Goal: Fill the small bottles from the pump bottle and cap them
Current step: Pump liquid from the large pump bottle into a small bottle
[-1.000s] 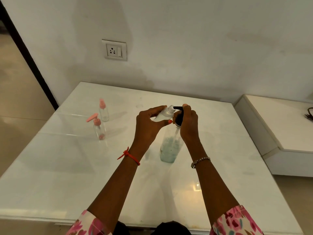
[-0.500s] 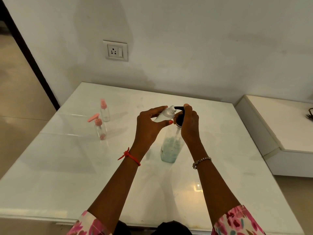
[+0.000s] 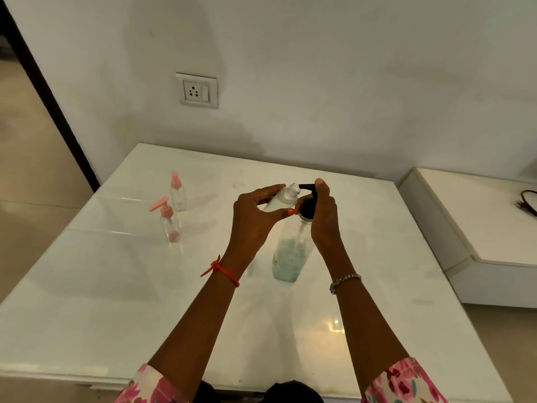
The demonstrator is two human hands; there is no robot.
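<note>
head cam | L hand (image 3: 255, 219) grips uncapped small bottle (image 3: 283, 197), tilted, mouth at black spout (image 3: 305, 186) tip | R hand (image 3: 325, 219) curled round head of pump bottle (image 3: 290, 257), btl upright mid table (image 3: 116, 286) | pink-pump bottle (image 3: 170, 225) + pink-spray bottle (image 3: 177, 193) nr far-left corner, well apart from hands

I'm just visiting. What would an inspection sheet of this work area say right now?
Surface: white glossy table, no spills seen.
Job's things: pump bottle upright, partly filled; open small bottle tilted, mouth by the spout; pink pump-top bottle and pink spray-top bottle standing capped.
Clutter: nothing seen.
Hands: left hand holds the small bottle; right hand grips the pump head.
Cables: dark cable on the side bench.
Surroundings: wall socket behind the table.
</note>
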